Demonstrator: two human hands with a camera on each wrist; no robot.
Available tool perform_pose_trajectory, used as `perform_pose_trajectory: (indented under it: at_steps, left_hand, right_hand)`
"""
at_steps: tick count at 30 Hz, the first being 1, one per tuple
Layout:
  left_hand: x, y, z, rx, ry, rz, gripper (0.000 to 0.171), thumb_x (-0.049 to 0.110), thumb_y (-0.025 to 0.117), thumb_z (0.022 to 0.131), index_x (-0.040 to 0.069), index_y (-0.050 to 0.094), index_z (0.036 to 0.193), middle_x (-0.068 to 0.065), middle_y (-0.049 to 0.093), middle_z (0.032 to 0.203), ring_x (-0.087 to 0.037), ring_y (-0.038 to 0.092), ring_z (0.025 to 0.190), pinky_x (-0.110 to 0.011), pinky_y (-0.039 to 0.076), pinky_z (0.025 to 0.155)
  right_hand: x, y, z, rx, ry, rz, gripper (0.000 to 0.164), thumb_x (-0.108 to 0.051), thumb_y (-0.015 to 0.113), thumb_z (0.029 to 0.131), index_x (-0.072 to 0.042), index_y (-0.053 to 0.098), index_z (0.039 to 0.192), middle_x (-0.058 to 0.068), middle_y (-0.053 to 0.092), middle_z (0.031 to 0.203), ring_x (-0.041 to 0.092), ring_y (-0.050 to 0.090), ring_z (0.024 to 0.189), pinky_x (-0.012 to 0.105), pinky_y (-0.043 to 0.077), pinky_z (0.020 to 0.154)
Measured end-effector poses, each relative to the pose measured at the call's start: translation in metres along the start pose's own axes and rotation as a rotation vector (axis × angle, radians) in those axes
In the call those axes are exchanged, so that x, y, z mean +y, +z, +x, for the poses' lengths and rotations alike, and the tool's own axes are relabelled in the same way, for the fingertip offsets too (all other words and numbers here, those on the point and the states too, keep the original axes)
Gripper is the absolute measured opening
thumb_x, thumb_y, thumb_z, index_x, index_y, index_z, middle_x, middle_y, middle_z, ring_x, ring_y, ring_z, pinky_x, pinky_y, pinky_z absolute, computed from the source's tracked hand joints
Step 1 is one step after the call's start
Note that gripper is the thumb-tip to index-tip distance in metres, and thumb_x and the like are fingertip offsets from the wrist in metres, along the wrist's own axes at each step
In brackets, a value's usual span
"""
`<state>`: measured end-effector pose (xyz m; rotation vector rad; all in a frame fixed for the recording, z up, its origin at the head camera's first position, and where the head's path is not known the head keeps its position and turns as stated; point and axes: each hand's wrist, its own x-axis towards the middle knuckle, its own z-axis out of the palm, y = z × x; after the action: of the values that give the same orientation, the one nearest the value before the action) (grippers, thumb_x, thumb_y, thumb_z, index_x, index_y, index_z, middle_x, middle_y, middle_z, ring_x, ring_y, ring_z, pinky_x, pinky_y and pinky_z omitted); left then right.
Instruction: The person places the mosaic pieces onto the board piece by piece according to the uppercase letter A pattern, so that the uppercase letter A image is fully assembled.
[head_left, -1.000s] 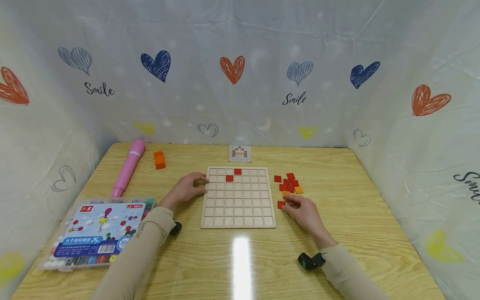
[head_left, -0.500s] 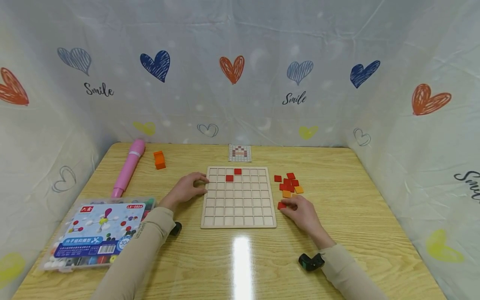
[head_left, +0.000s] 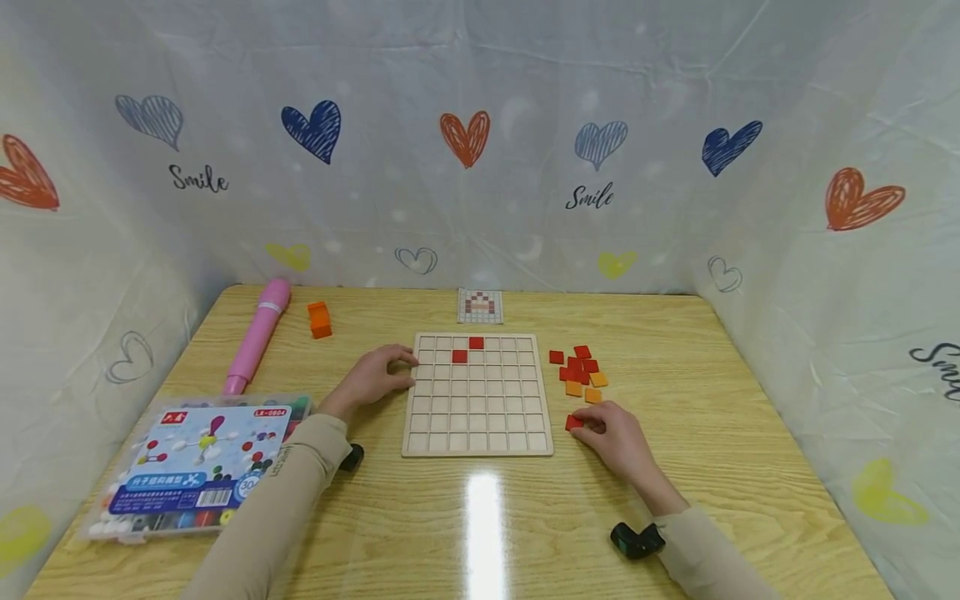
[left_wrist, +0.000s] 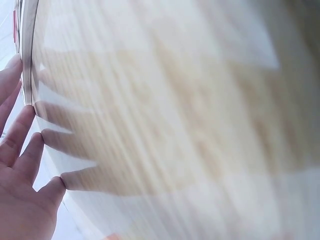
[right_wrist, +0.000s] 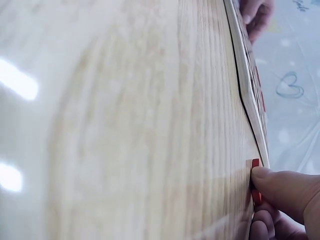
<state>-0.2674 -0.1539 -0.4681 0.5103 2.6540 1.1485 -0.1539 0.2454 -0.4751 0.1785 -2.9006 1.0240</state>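
A wooden grid board (head_left: 480, 408) lies mid-table with two red tiles set in its upper squares. My left hand (head_left: 372, 377) rests its fingertips at the board's left edge; in the left wrist view the fingers (left_wrist: 24, 127) are spread and hold nothing. Just right of the board my right hand (head_left: 617, 433) pinches a red square tile (head_left: 573, 422). The right wrist view has this tile (right_wrist: 256, 192) low at the table, between thumb and fingers. Beyond that hand lie a cluster of red tiles (head_left: 575, 367) and several orange tiles (head_left: 573, 388).
A small pattern card (head_left: 481, 307) lies behind the board. At the left are a clear box with a molecular-model label (head_left: 198, 458), a pink cylindrical object (head_left: 258, 336) and an orange block (head_left: 319, 320). A patterned curtain (head_left: 480, 208) encloses the table's back and sides.
My right hand has drawn the red tile slightly right and nearer, away from the board and the cluster. An orange tile it partly covered now shows. The left hand stays put.
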Motion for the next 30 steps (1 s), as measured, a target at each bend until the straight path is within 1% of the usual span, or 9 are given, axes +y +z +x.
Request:
perform_pose_trajectory:
  at_steps: [9, 12, 16, 20, 24, 30]
  left_hand:
    - [-0.001, 0.001, 0.002, -0.002, -0.019, -0.005, 0.030, 0.012, 0.071, 0.090, 0.004, 0.066, 0.119, -0.018, 0.048, 0.144, -0.039, 0.033, 0.139, -0.054, 0.023, 0.116]
    - [-0.001, 0.000, 0.002, -0.004, -0.019, -0.005, 0.030, 0.012, 0.071, 0.090, 0.004, 0.066, 0.119, -0.018, 0.048, 0.144, -0.039, 0.033, 0.139, -0.054, 0.023, 0.116]
    - [-0.002, 0.000, 0.002, -0.005, -0.019, 0.004, 0.030, 0.013, 0.071, 0.090, 0.004, 0.066, 0.118, -0.018, 0.048, 0.144, -0.039, 0.033, 0.139, -0.054, 0.023, 0.115]
    - [0.000, 0.000, 0.002, -0.007, -0.023, 0.002, 0.030, 0.013, 0.071, 0.090, 0.004, 0.066, 0.119, -0.018, 0.048, 0.144, -0.039, 0.033, 0.139, -0.053, 0.023, 0.116]
    - [0.001, -0.001, 0.001, -0.008, -0.026, -0.008, 0.031, 0.012, 0.071, 0.090, 0.004, 0.066, 0.119, -0.018, 0.047, 0.144, -0.039, 0.033, 0.140, -0.053, 0.023, 0.116]
    - [0.003, -0.002, -0.001, -0.005, -0.020, -0.004, 0.030, 0.012, 0.071, 0.090, 0.004, 0.066, 0.119, -0.018, 0.048, 0.144, -0.039, 0.032, 0.140, -0.054, 0.022, 0.116]
  right_hand:
    - [0.001, 0.001, -0.004, -0.007, 0.032, 0.037, 0.023, -0.013, 0.076, 0.086, -0.005, 0.074, 0.107, 0.006, 0.064, 0.097, 0.019, 0.061, 0.087, 0.033, 0.052, 0.074]
    - [0.001, 0.002, -0.003, -0.011, 0.069, 0.058, 0.025, -0.016, 0.075, 0.087, -0.005, 0.073, 0.109, 0.006, 0.064, 0.099, 0.018, 0.062, 0.087, 0.033, 0.053, 0.076]
    - [0.000, 0.002, -0.001, -0.025, 0.139, 0.092, 0.029, -0.021, 0.073, 0.089, -0.005, 0.070, 0.114, 0.006, 0.064, 0.103, 0.017, 0.061, 0.090, 0.033, 0.052, 0.079]
    - [-0.005, 0.000, 0.003, -0.030, 0.180, 0.132, 0.032, -0.023, 0.071, 0.091, -0.006, 0.069, 0.118, 0.008, 0.066, 0.108, 0.020, 0.062, 0.094, 0.036, 0.052, 0.083]
    - [-0.011, -0.001, 0.007, -0.029, 0.182, 0.170, 0.033, -0.023, 0.070, 0.092, -0.006, 0.068, 0.120, 0.011, 0.066, 0.114, 0.024, 0.064, 0.100, 0.040, 0.053, 0.087]
    - [-0.022, 0.006, 0.020, -0.024, 0.162, 0.236, 0.035, -0.021, 0.072, 0.090, -0.008, 0.067, 0.122, 0.011, 0.064, 0.120, 0.025, 0.066, 0.102, 0.042, 0.054, 0.090]
